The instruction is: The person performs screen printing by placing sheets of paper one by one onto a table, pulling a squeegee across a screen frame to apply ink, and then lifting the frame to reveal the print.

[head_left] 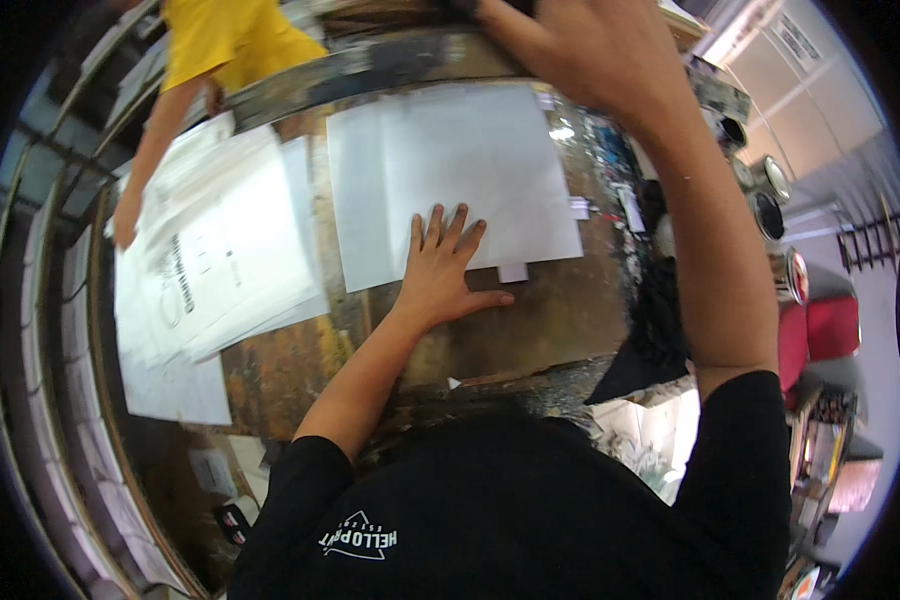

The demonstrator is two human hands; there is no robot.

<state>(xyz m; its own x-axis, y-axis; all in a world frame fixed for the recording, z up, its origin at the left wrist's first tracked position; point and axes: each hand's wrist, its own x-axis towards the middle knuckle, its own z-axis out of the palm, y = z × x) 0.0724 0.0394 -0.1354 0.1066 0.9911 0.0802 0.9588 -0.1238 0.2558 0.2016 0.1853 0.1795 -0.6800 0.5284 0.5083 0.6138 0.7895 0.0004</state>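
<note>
My left hand [438, 275] lies flat with fingers spread. Its fingertips rest on the near edge of a large white sheet [460, 150], and the thumb reaches over the bare brown board [540, 320]. Small pale tabs, such as one paper tab [512, 272], show at the sheet's near and right edges. Stretched far forward, my right hand [595, 45] is at the top of the view, beside a dark, stained wooden beam [370, 68] that runs along the sheet's far side. The top edge cuts off most of its fingers, so what they grip is hidden.
At the left lies a pile of white printed sheets [240, 240], with a yellow-shirted person's hand [126, 218] at its edge. A rack [45, 300] stands beyond. On the right are open paint cans [767, 215], a black cloth [650, 335] and a red chair [832, 328].
</note>
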